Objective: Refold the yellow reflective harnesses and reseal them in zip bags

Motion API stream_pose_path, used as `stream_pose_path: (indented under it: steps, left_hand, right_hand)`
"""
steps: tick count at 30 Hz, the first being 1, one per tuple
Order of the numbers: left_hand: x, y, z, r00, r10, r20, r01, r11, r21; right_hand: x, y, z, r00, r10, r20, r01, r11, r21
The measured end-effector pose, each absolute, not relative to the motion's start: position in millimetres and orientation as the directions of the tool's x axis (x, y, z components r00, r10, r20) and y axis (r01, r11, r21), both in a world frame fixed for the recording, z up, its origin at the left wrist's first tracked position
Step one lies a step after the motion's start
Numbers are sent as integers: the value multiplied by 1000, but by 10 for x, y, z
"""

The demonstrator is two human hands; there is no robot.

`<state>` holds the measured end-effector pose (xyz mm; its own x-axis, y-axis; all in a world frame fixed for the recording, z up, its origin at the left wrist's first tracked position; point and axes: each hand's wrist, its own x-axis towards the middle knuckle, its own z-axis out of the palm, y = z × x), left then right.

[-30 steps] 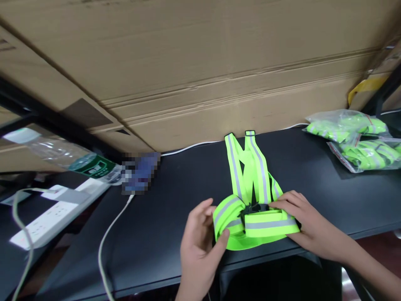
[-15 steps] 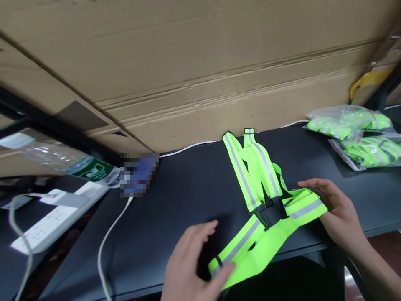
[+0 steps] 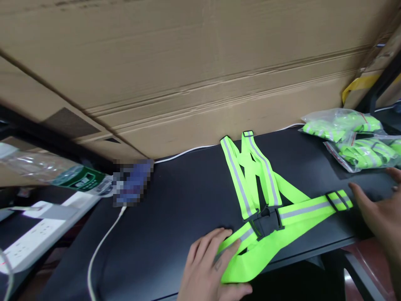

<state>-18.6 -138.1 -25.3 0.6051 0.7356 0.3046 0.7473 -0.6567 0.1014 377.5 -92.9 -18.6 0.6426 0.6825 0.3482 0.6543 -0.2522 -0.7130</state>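
Note:
A neon green reflective strap vest (image 3: 263,188) with grey stripes and a black buckle (image 3: 266,217) lies spread on the black table (image 3: 188,200). My left hand (image 3: 213,267) rests on the vest's lower left loop at the table's front edge, fingers flat and pressing the fabric. My right hand (image 3: 380,213) hovers at the right, fingers spread, just beyond the belt's right end with its black slider. It holds nothing.
Clear bags of folded green vests (image 3: 354,133) lie at the back right. A large cardboard box (image 3: 200,71) stands behind the table. At the left are a plastic bottle (image 3: 53,171), a white power strip (image 3: 34,238) and a white cable (image 3: 103,242).
The vest's waist belt went from folded to stretched out sideways. My right hand pulled its end to the right and let go. My left hand moved onto the left loop.

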Motion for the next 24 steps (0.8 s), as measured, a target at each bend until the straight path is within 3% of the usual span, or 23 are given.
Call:
stream_pose_path:
  steps: [2,5,7,10,15,19,24]
  left_hand:
    - [-222,-1368,-176,582,749,315,752,-644,142]
    - [-205,-1310,26,541,807,236,775,-587,231]
    - [-147,-1230,183,504,849,156,797,-527,295]
    - [-15,-1034,344,470,880,68,808,-460,369]
    - [163,-613,245,558,829,-25,774,-510,375]
    - [171,-434,122,660,751,-27,703,-604,376]
    - [205,-287,192,607,794,0,726,-555,405]
  right_hand:
    - [3814,-979,-89,583,648,491,791,-313,-526]
    - [3680,-988,58,324,717,617,917,-77,-392]
    - [3509,-913,131,149,818,555,919,93,-384]
    - [3210,-649,201,-28,949,315,869,179,-461]
    - [2750,-81,197,-308,951,26,888,297,-350]
    - [2566,121,96,-449,894,4,879,442,-177]
    - [2629,150,-49,-628,766,140,765,640,-76]
